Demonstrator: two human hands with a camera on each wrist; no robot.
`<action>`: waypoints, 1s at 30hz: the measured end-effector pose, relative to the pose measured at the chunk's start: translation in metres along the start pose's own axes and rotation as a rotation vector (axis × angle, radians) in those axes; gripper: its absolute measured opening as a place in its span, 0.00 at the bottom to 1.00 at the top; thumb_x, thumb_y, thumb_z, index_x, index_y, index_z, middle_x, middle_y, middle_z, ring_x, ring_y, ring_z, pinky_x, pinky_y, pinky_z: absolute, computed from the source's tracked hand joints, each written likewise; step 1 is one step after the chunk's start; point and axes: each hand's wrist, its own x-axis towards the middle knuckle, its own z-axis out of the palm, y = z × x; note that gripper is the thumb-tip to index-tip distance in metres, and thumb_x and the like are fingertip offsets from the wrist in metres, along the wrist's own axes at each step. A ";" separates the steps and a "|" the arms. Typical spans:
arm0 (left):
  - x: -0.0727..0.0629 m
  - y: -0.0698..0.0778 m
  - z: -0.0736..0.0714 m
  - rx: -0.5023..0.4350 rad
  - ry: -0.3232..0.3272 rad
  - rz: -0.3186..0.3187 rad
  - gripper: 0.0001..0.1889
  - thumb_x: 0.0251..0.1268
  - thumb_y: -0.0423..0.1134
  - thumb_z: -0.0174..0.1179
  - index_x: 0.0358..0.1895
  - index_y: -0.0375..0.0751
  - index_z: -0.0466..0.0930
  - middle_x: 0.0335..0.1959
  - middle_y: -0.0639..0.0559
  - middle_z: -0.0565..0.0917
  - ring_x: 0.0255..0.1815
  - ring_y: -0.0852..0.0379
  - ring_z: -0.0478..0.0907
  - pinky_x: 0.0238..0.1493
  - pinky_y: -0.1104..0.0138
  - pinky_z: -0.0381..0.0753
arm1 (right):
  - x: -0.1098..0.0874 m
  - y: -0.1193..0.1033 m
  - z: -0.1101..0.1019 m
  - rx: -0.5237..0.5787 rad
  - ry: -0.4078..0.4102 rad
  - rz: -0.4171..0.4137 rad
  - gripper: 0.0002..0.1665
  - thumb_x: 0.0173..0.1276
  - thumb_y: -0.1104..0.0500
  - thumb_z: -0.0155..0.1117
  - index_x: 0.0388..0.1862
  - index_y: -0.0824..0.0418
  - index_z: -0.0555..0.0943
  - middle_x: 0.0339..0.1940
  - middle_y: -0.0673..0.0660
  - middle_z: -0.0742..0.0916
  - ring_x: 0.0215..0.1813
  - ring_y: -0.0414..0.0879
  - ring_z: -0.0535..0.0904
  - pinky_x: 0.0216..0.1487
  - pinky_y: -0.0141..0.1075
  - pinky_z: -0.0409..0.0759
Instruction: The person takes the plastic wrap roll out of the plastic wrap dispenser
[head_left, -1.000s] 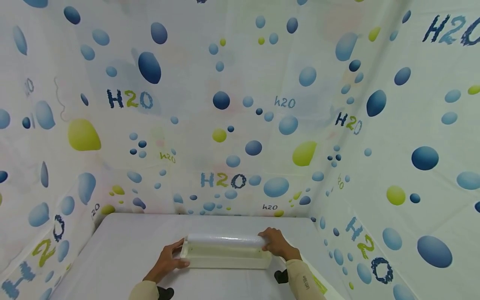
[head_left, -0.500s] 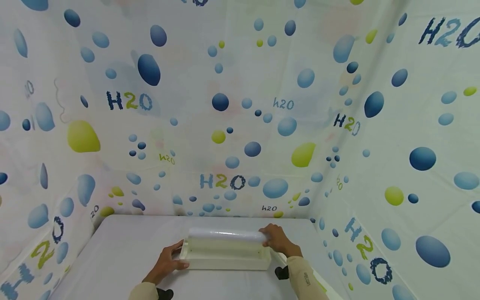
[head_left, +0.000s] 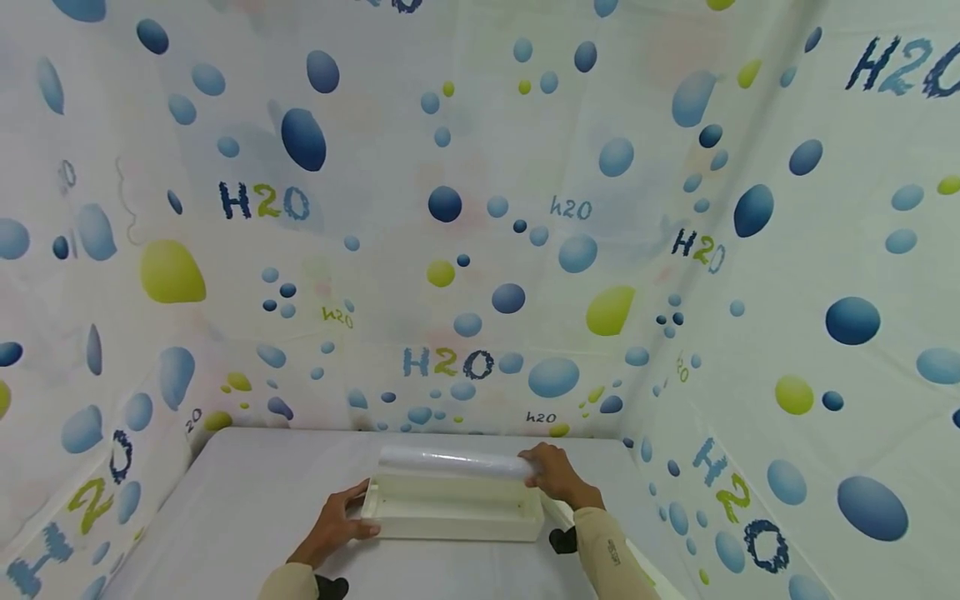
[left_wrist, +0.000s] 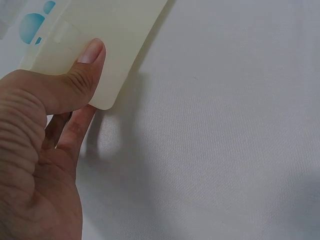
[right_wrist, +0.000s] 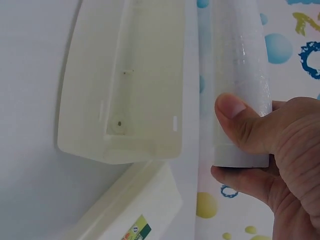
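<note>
A roll of clear plastic wrap (head_left: pixel 450 460) is behind a long cream dispenser box (head_left: pixel 457 529) on the table, apart from it. My right hand (head_left: pixel 561 477) grips the roll's right end; in the right wrist view the thumb lies along the film near the end of the roll (right_wrist: pixel 242 60), and a finger is under the end. The box lies open, its hollow inside showing in the right wrist view. My left hand (head_left: pixel 335 523) holds the box's left end, the thumb on its front wall in the left wrist view, with the other fingers partly hidden behind.
A cream lid-like piece (right_wrist: pixel 142 200) with a green label lies at the box's right end, partly under my right forearm. White cloth covers the table (head_left: pixel 247 500). Walls of bubble-printed sheeting (head_left: pixel 450 250) rise behind and at both sides.
My right hand has moved the plastic wrap roll up and back, out of the dispenser box, and the inside of the box now shows. The left hand stays on the box.
</note>
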 end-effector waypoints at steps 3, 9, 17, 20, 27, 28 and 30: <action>0.002 -0.002 0.000 -0.015 0.018 -0.004 0.57 0.40 0.29 0.87 0.80 0.25 0.66 0.75 0.26 0.78 0.79 0.24 0.71 0.81 0.31 0.64 | 0.002 -0.002 -0.002 0.005 -0.001 0.025 0.29 0.57 0.70 0.83 0.60 0.68 0.90 0.55 0.65 0.92 0.56 0.60 0.86 0.67 0.65 0.80; 0.003 -0.005 -0.001 -0.021 0.023 0.022 0.58 0.38 0.29 0.88 0.80 0.25 0.67 0.74 0.26 0.79 0.78 0.24 0.72 0.81 0.30 0.64 | 0.007 0.000 -0.002 0.034 0.023 0.015 0.29 0.57 0.70 0.82 0.60 0.69 0.89 0.55 0.65 0.91 0.58 0.62 0.85 0.69 0.67 0.77; 0.000 -0.002 -0.001 -0.021 0.002 0.012 0.56 0.44 0.30 0.87 0.80 0.26 0.66 0.74 0.26 0.79 0.77 0.26 0.73 0.81 0.34 0.68 | 0.008 0.009 0.005 0.023 0.062 -0.040 0.28 0.58 0.69 0.83 0.60 0.70 0.89 0.55 0.66 0.91 0.59 0.65 0.85 0.67 0.66 0.79; -0.001 -0.004 0.001 -0.020 -0.005 -0.010 0.56 0.44 0.30 0.86 0.81 0.27 0.66 0.75 0.27 0.78 0.79 0.27 0.72 0.82 0.34 0.66 | 0.007 0.011 0.009 0.037 0.052 -0.028 0.28 0.59 0.69 0.82 0.60 0.70 0.89 0.56 0.66 0.91 0.59 0.65 0.85 0.67 0.66 0.79; -0.001 -0.003 0.002 -0.018 0.015 0.005 0.55 0.41 0.26 0.85 0.80 0.25 0.67 0.75 0.26 0.78 0.78 0.26 0.73 0.81 0.32 0.65 | 0.010 0.012 0.016 0.055 0.072 -0.054 0.28 0.58 0.71 0.82 0.60 0.71 0.89 0.56 0.68 0.92 0.59 0.65 0.87 0.64 0.65 0.82; -0.001 -0.002 0.001 -0.025 0.017 0.006 0.55 0.41 0.26 0.85 0.80 0.25 0.67 0.75 0.26 0.78 0.78 0.26 0.74 0.81 0.32 0.65 | 0.011 0.012 0.017 0.058 0.077 -0.060 0.28 0.58 0.71 0.82 0.60 0.72 0.89 0.56 0.68 0.92 0.59 0.66 0.87 0.65 0.65 0.81; -0.002 0.000 0.001 -0.038 0.014 0.010 0.55 0.42 0.25 0.84 0.80 0.25 0.67 0.75 0.26 0.78 0.77 0.27 0.74 0.82 0.33 0.66 | 0.012 0.012 0.016 0.044 0.088 -0.076 0.28 0.57 0.71 0.82 0.59 0.72 0.89 0.55 0.68 0.92 0.58 0.67 0.86 0.64 0.66 0.81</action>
